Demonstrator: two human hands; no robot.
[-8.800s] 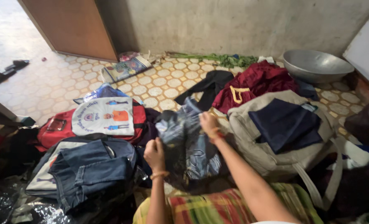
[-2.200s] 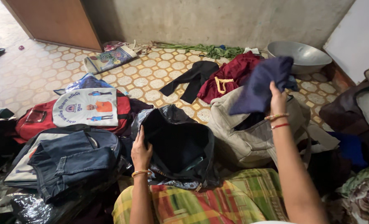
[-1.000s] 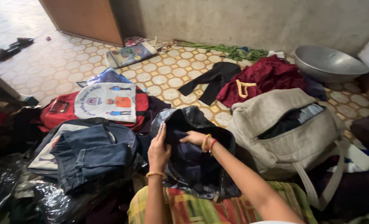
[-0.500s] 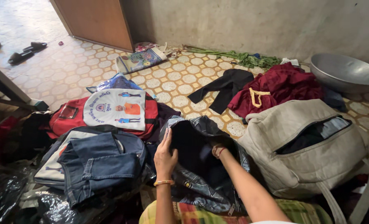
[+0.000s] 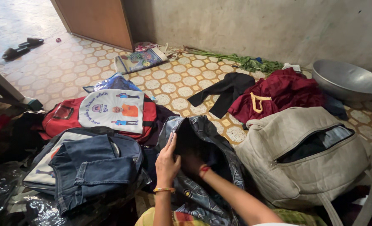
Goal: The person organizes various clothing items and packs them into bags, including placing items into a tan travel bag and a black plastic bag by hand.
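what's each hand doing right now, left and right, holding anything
Left hand: open, flat against the rim of the dark patterned bag, holding it apart.
Right hand: pushed inside the bag; fingers hidden, cannot tell.

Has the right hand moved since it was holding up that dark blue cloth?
Yes. The right hand has come down from above the beige bag and leftward into the dark patterned bag.
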